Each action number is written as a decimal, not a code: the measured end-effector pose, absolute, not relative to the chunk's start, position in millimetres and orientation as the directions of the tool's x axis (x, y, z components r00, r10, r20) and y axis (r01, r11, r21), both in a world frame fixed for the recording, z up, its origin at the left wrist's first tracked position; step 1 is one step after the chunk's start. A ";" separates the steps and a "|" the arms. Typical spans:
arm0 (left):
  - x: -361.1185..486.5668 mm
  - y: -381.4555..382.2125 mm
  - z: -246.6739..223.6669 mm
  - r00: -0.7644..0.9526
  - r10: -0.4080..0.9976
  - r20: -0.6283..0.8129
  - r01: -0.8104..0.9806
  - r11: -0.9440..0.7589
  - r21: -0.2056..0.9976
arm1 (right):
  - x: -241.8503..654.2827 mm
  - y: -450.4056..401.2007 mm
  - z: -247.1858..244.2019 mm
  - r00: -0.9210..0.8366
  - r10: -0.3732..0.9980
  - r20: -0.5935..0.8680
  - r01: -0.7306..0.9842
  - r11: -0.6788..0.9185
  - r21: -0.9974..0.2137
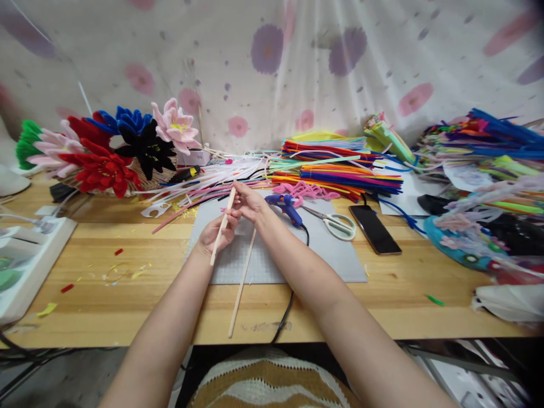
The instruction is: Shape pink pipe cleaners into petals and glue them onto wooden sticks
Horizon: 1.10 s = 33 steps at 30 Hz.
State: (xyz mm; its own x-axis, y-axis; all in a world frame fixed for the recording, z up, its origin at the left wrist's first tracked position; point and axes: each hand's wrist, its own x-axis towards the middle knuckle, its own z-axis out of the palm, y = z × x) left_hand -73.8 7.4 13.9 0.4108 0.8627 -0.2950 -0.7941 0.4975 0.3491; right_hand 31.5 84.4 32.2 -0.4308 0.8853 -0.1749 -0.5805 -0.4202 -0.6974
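A pale cream stick (219, 242) slants between my two hands above the grey cutting mat (272, 275). My left hand (216, 232) is wrapped round its middle, palm up. The fingers of my right hand (249, 202) pinch near its upper end. Another thin pale stick (242, 289) lies slanting across the mat's lower edge, under my right forearm. Just right of my hands sits a blue glue gun (285, 208) with a black cable. White-handled scissors (338, 225) rest at the mat's right edge.
A black phone (374, 229) lies on the wooden table (403, 294). Bundles of coloured pipe cleaners (340, 170) line the back. Fuzzy flowers (106, 167) stand at the back left, a white power strip (38, 260) at the left edge. Small scraps dot the left side.
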 end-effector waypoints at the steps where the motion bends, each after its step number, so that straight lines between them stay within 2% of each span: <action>1: -74.2 7.5 13.7 0.404 0.868 -0.287 -0.806 0.487 0.337 | 28.7 84.6 33.2 -0.409 0.898 -0.161 -0.588 -0.394 -0.706; 4: -75.6 8.5 13.4 0.395 0.873 -0.286 -0.810 0.478 0.341 | 26.6 83.4 33.5 -0.373 0.920 -0.119 -0.603 -0.338 -0.723; 11: -76.7 9.3 15.7 0.337 0.891 -0.304 -0.806 0.440 0.395 | 39.5 72.7 27.0 -0.554 0.826 -0.102 -0.463 -0.408 -0.787; 20: -74.9 8.9 14.1 0.416 0.853 -0.315 -0.778 0.513 0.363 | 43.6 73.3 30.3 -0.553 0.828 -0.091 -0.461 -0.396 -0.794; 24: -75.9 10.3 13.5 0.451 0.835 -0.316 -0.761 0.545 0.353 | 40.2 78.2 25.8 -0.508 0.858 -0.070 -0.461 -0.340 -0.820; 26: -76.4 11.4 14.9 0.464 0.816 -0.345 -0.719 0.574 0.392 | 37.9 82.2 24.3 -0.452 0.889 -0.072 -0.462 -0.303 -0.833; 28: -77.0 12.3 16.8 0.421 0.819 -0.390 -0.663 0.571 0.484 | 37.4 85.5 24.5 -0.417 0.906 -0.065 -0.468 -0.276 -0.840; 31: -77.5 12.9 17.3 0.298 0.866 -0.402 -0.575 0.499 0.648 | 39.9 87.3 27.2 -0.449 0.892 -0.060 -0.441 -0.279 -0.853; 33: -77.1 12.8 15.3 0.266 0.889 -0.373 -0.529 0.458 0.714 | 41.6 85.5 28.9 -0.479 0.876 -0.058 -0.406 -0.280 -0.870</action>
State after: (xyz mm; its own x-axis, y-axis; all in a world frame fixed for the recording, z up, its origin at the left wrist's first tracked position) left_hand -77.1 12.8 15.3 0.2660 0.8889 -0.3730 -0.5291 0.4581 0.7143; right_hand 41.6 85.5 28.9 -0.4793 0.8757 -0.0583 -0.4058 -0.2800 -0.8700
